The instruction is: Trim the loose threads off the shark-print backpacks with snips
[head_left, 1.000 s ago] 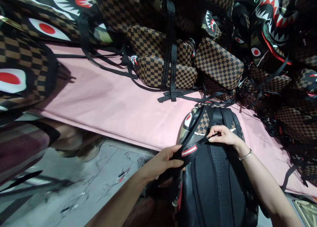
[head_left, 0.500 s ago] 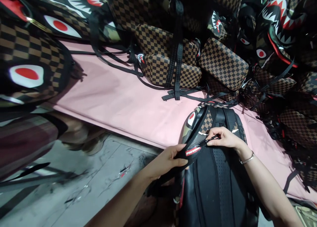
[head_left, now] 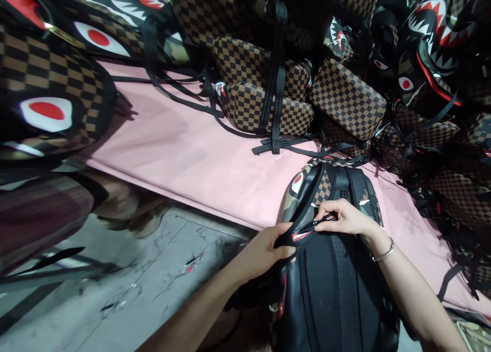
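Note:
A black backpack [head_left: 322, 295] with checkered and camouflage parts lies with its padded back and straps upward, its top end on the pink surface. My left hand [head_left: 266, 252] grips one shoulder strap [head_left: 286, 239] beside a red label [head_left: 302, 235], thumb and fingers on either side of it. Just right of the label, my right hand [head_left: 339, 218] pinches a small black tool [head_left: 324, 219], possibly tweezers or snips, its tip against the strap. A silver bangle [head_left: 384, 250] circles my right wrist.
Checkered bags [head_left: 268, 106] with dangling straps are piled along the back of the pink table [head_left: 184, 162]. At the left sits a large bag with a red eye [head_left: 48, 111]. Thread scraps [head_left: 192, 262] litter the grey floor [head_left: 153, 285]. Another person's legs [head_left: 118, 196] show at the left.
My right hand has moved slightly left along the strap with the tool, closer to my left hand. The red label is now partly covered.

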`<move>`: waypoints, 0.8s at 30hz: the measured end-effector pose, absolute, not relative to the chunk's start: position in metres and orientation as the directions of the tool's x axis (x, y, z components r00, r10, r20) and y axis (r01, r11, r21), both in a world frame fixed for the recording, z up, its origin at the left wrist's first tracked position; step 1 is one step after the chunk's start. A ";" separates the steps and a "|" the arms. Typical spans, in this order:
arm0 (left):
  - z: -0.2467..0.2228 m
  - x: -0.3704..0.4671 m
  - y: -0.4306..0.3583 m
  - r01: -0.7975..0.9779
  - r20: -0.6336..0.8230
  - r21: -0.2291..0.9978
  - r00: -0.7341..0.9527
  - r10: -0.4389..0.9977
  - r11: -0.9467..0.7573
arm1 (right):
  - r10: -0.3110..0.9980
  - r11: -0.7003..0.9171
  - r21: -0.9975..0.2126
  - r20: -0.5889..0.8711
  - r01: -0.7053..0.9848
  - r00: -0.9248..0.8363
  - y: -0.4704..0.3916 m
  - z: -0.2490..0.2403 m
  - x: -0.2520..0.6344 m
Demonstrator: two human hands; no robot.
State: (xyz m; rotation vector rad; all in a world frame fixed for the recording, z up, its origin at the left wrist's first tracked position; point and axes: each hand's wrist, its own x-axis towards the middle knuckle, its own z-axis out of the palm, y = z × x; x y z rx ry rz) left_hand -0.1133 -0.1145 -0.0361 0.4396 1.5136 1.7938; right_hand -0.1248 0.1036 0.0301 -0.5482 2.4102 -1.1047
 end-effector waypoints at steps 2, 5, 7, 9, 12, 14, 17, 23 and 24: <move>-0.035 -0.112 -0.112 -0.296 -0.186 0.955 -0.679 0.710 -0.033 | -0.541 0.627 -0.745 -0.207 -0.227 -0.815 0.098 0.033 -0.123; -0.033 -0.111 -0.111 -0.300 -0.178 0.953 -0.681 0.711 -0.050 | -0.558 0.666 -0.684 -0.192 -0.297 -0.807 0.090 0.036 -0.121; -0.032 -0.111 -0.111 -0.309 -0.169 0.949 -0.679 0.714 -0.069 | -0.546 0.661 -0.692 -0.180 -0.289 -0.818 0.089 0.037 -0.118; -0.032 -0.111 -0.113 -0.305 -0.158 0.949 -0.684 0.713 -0.083 | -0.511 0.646 -0.723 -0.173 -0.244 -0.842 0.093 0.038 -0.115; -0.031 -0.112 -0.114 -0.261 -0.129 0.962 -0.690 0.712 -0.078 | -0.418 0.659 -0.736 -0.185 -0.156 -0.890 0.105 0.039 -0.108; -0.031 -0.112 -0.114 -0.225 -0.113 0.972 -0.689 0.716 -0.064 | -0.365 0.664 -0.741 -0.197 -0.105 -0.910 0.113 0.041 -0.105; -0.031 -0.111 -0.112 -0.170 -0.098 0.985 -0.689 0.718 -0.029 | -0.343 0.658 -0.750 -0.214 -0.071 -0.915 0.121 0.042 -0.104; -0.030 -0.109 -0.110 -0.092 -0.088 0.995 -0.691 0.717 0.033 | -0.427 0.658 -0.742 -0.225 -0.130 -0.876 0.115 0.041 -0.111; -0.029 -0.109 -0.109 -0.082 -0.091 0.995 -0.692 0.716 0.047 | -0.452 0.657 -0.739 -0.225 -0.151 -0.863 0.113 0.041 -0.112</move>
